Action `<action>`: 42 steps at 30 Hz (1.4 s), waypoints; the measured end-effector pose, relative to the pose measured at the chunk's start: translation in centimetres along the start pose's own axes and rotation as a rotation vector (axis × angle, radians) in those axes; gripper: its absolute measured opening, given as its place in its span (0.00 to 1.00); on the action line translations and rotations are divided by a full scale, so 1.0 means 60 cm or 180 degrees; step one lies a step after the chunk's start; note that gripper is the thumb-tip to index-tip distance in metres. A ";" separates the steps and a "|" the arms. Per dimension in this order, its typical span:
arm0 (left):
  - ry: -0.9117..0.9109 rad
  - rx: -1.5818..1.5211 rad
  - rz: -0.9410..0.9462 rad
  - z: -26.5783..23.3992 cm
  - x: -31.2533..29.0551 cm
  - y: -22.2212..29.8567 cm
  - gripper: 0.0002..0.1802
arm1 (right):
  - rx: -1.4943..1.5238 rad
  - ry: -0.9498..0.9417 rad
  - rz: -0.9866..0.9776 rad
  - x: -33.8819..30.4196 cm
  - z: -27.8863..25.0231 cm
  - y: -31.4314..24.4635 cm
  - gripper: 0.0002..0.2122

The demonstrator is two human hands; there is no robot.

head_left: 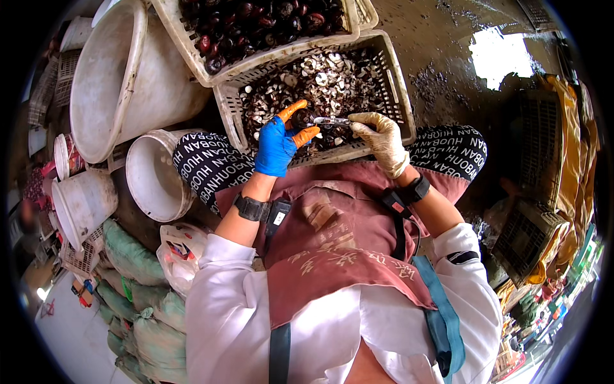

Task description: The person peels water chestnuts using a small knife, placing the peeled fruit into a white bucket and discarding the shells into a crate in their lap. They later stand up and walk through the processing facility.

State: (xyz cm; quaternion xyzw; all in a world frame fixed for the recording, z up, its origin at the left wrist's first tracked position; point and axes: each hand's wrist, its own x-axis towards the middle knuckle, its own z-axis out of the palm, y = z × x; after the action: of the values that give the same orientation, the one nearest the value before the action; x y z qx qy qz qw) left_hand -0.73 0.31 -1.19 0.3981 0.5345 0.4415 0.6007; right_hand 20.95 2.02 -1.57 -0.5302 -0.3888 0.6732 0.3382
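My left hand [276, 146], in a blue glove with orange finger covers, is closed round a dark, round water chestnut [300, 119]. My right hand [385, 142] wears a cream glove and grips a small metal peeler [331, 121]. The peeler's tip reaches to the water chestnut's right side, and its exact blade shape is hard to make out. Both hands hover over the near part of a dirty white plastic crate [398, 86]. Brown and white peelings [329, 77] fill its bottom.
Behind it, a second crate [275, 56] holds many dark water chestnuts [265, 22]. A large white tub [131, 77] and a white bucket [157, 176] stand at left. Green sacks [150, 320] and a plastic bag [182, 256] lie nearer. Wet, dirty floor [441, 64] extends right, towards stacked crates [527, 240].
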 end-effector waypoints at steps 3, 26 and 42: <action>-0.0004 0.0651 0.0334 -0.008 -0.004 0.000 0.29 | -0.0424 0.0072 -0.0250 0.006 0.002 -0.001 0.09; -0.0064 -0.0623 -0.0394 0.020 -0.003 -0.009 0.28 | 0.0250 0.0123 -0.0509 0.050 0.021 -0.001 0.09; -0.0403 0.0102 -0.0194 0.042 -0.026 0.022 0.21 | -0.1610 0.0505 -0.1428 0.036 0.007 0.025 0.06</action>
State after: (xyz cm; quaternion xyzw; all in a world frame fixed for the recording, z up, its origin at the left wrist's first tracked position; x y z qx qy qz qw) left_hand 1.57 -0.83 0.78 0.4183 0.5143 0.3883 0.6402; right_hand 20.01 3.15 -3.79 -0.5492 -0.6228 0.4211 0.3649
